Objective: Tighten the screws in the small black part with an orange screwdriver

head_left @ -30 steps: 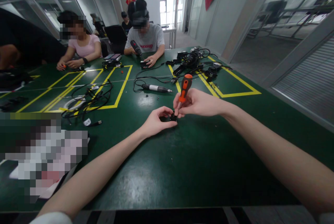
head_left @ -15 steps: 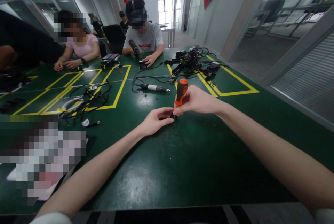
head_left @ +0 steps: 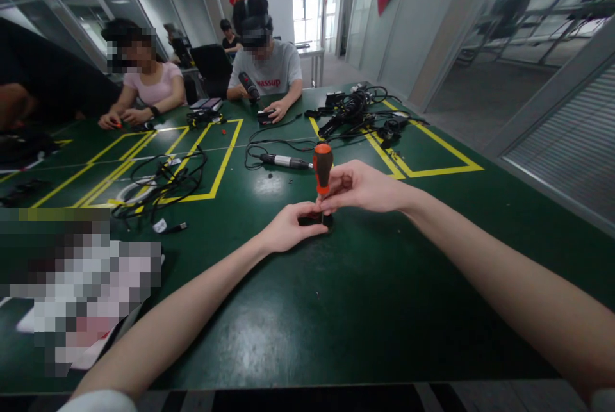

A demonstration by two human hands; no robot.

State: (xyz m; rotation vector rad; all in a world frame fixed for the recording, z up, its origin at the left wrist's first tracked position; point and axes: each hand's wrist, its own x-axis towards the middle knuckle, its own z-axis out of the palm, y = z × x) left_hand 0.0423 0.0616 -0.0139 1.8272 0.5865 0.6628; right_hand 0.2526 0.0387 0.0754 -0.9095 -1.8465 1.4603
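An orange-and-dark-grey screwdriver (head_left: 323,167) stands almost upright in front of me, its shaft pointing down. Fingers of my right hand (head_left: 368,188) are closed around the lower end of its handle and the shaft. Beneath the tip, a small dark part (head_left: 328,221) lies on the green table, mostly covered by fingers. My left hand (head_left: 287,227) grips it from the left, thumb nearest me and fingertips close to the shaft. Where exactly the tip meets the part cannot be made out.
Just beyond my hands lies a corded electric screwdriver (head_left: 284,161). Tangled black cables (head_left: 166,181) lie left, and a cable heap (head_left: 355,107) sits at the back right. Pixelated items (head_left: 96,296) occupy the near left. Across the table, a person (head_left: 266,66) holds a power tool (head_left: 248,86).
The screwdriver has gone from leaning right to nearly upright, its handle top shifting left. My left thumb reaches slightly farther right along the dark part.
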